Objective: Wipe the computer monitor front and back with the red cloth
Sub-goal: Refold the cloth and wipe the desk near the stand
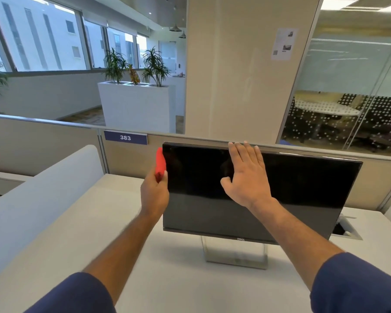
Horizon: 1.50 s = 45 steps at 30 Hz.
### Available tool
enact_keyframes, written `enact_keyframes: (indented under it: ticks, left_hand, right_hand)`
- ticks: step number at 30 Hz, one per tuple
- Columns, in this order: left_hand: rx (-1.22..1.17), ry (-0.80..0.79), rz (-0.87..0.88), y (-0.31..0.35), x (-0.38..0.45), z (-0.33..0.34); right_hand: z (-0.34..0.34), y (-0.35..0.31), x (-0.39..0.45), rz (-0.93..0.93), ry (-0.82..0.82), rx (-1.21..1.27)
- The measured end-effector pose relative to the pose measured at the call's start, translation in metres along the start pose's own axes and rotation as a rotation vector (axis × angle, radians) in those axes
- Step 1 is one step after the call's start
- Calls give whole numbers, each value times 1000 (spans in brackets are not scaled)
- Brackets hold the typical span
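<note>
Nearest the camera, two blue sleeves [72, 294] come in at 7 and 5 o'clock, bare forearms reaching up toward the middle of the view. The worktop [99, 233] beneath them is pale and bare apart from the monitor stand [235, 251] at about 6 o'clock of the screen and a cable opening [345, 229] at 3 o'clock.

The left hand [155, 195] is closed in a fist round the red cloth [160, 163], which sticks up above the knuckles, touching or just beside the left edge of the monitor [303, 190]. The right hand [246, 177] lies open and flat, fingers spread, palm on the dark screen with fingertips reaching the top bezel; it holds nothing and looks to be steadying the panel.

The monitor's long axis runs from 9 to 3 o'clock, slightly swivelled, its right end farther off. The cloth sits at its 9 o'clock edge, so the left hand is the nearer one for going round behind, and I judge the back is next. Whether the front is already clean cannot be told.

Just behind stands a partition [54, 141] with a number plate [125, 137]; the gap for an arm looks tight. Beyond are a column [235, 64], a planter [136, 105] at 11 o'clock and a glass-walled room [348, 98] at 2 o'clock.
</note>
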State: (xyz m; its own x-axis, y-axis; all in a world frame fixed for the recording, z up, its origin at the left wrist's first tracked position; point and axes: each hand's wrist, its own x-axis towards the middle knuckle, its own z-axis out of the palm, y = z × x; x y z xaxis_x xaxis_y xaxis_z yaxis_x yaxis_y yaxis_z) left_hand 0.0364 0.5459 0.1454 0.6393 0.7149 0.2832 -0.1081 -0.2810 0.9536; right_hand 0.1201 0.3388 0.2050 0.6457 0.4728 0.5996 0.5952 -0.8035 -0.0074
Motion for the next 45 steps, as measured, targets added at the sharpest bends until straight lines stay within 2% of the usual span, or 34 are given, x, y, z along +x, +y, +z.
enact_keyframes:
  ticks: [6, 10, 21, 25, 28, 30, 33, 36, 38, 42, 45]
  left_hand:
    - [73, -106, -274, -75, -52, -3]
    - [126, -70, -416, -97, -68, -2]
    - [193, -40, -505, -96, -89, -9]
    - [254, -141, -500, -93, -100, -19]
    - [161, -278, -539, -98, -114, -25]
    - [54, -307, -552, -90, -124, -27]
    - [-34, -316, -518, -74, -127, -30]
    - [-152, -367, -481, -58, -127, -32]
    - [-222, -405, -484, -48, -129, -32]
    - [-366, -473, -525, -27, -135, -22]
    - [-478, -517, -570, -12, -146, -10]
  right_hand:
    - [4, 0, -1, -11, 40, -11]
    - [6, 1, -1, -18, 55, -9]
    - [3, 2, -3, -12, 9, -8]
    - [-2, 1, -3, -6, -29, -5]
    - [-6, 3, -3, -18, -89, 8]
    - [-11, 5, -4, -17, -109, 12]
    - [-16, 9, -22, 29, -18, 43]
    - [-13, 12, -56, 17, 72, 178]
    - [-6, 12, -80, 48, 17, 384]
    - [-3, 11, -121, 282, -368, 925]
    - [-6, 10, -144, 392, -559, 1238]
